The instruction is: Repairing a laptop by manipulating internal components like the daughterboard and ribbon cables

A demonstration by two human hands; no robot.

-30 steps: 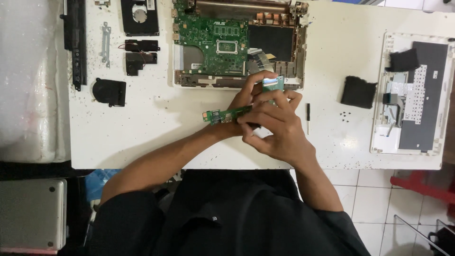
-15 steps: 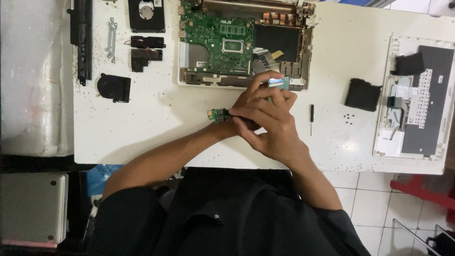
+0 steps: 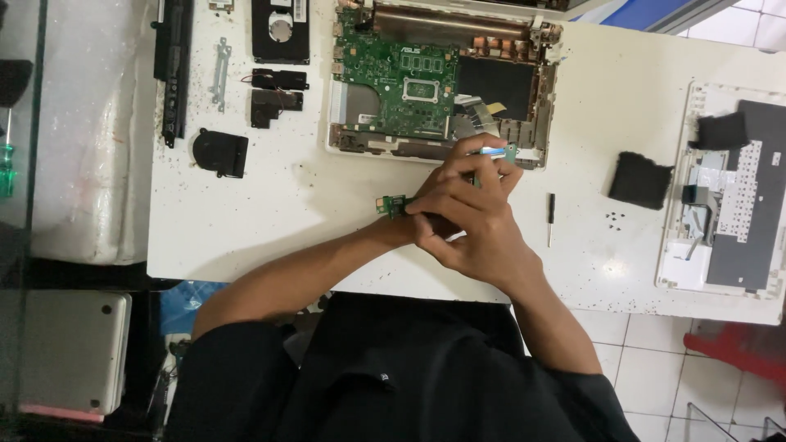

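Gripping a small green circuit board [image 3: 393,205] with both hands closed on it, the left hand [image 3: 446,184] is lying partly under the right hand [image 3: 479,233], just near of the opened white laptop base with its green motherboard [image 3: 401,78]; a thin black screwdriver [image 3: 550,217] is lying on the white table [image 3: 270,213] to the right, and a black round fan [image 3: 219,152] is sitting far left

Even overhead light, soft shadows, slight blur throughout.
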